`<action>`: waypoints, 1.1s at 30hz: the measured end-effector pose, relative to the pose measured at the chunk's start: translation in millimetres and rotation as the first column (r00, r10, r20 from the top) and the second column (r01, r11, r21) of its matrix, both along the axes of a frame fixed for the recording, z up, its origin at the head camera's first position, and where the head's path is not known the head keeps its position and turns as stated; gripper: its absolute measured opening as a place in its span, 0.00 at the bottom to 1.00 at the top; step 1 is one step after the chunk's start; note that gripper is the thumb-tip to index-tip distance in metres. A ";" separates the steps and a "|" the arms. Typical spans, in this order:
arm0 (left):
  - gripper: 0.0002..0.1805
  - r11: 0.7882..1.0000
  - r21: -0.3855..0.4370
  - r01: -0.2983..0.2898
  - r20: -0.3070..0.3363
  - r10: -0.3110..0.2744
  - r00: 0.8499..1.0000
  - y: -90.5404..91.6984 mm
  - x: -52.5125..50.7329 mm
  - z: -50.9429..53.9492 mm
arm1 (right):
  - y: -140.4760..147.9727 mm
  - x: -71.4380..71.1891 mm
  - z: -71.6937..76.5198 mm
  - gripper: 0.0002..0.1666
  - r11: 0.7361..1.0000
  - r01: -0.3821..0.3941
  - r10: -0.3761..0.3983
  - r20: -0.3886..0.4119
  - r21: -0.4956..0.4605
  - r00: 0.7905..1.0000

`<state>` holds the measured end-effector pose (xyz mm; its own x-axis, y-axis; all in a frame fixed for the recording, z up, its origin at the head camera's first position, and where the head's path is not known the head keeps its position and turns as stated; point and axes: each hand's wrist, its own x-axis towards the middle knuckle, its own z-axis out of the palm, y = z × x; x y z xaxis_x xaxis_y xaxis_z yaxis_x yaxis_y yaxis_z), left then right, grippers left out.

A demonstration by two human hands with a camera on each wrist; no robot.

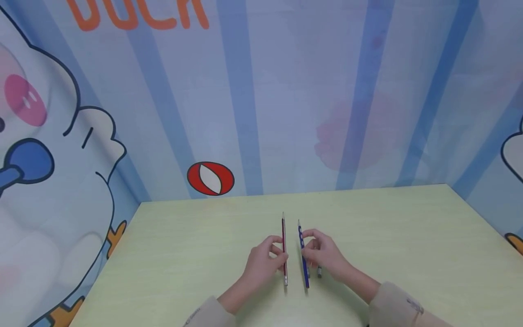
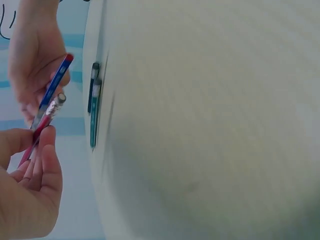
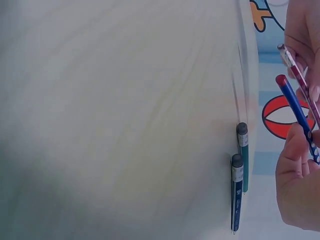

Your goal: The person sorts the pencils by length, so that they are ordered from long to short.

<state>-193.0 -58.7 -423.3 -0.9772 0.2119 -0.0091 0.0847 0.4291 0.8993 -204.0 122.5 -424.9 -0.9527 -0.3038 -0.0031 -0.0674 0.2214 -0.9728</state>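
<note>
Both forearms reach inward from the near edge, wrists bent so the hands face each other above the pale yellow-green tabletop [image 1: 184, 245]. The left hand [image 1: 261, 263] pinches a slim dark-red pencil with a metal-banded end [image 1: 283, 238] between thumb and fingers; the right hand [image 1: 325, 254] likewise pinches a blue, red-ended pencil with pale spots [image 1: 305, 269], nearly parallel, just beside it.

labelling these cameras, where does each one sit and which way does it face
Head: head-worn, facing forward and down at the table; left hand, right hand, sleeves show.
Left wrist: worn there, facing table and red pencil; both hands show.
Right wrist: worn there, facing table and blue pencil; both hands show.
Shared by both wrist views: teal pencil, dark pencil.
</note>
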 end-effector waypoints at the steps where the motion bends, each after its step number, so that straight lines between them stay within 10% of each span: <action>1: 0.20 1.000 -0.018 -0.003 -0.004 0.003 1.000 -5.0 -0.1 1.6 | 0.0 0.4 -0.5 0.24 1.000 -0.005 0.005 0.002 0.000 1.000; 15: 0.22 0.955 -0.266 -0.130 0.008 0.137 0.991 -83.5 -9.1 20.1 | 0.4 2.9 -3.7 0.25 0.998 -0.060 0.060 0.036 -0.013 0.998; 33: 0.19 0.884 -0.432 -0.178 -0.006 0.194 0.981 -147.9 -12.7 -4.9 | -0.2 2.9 -4.7 0.26 0.998 -0.062 0.064 0.064 -0.018 0.996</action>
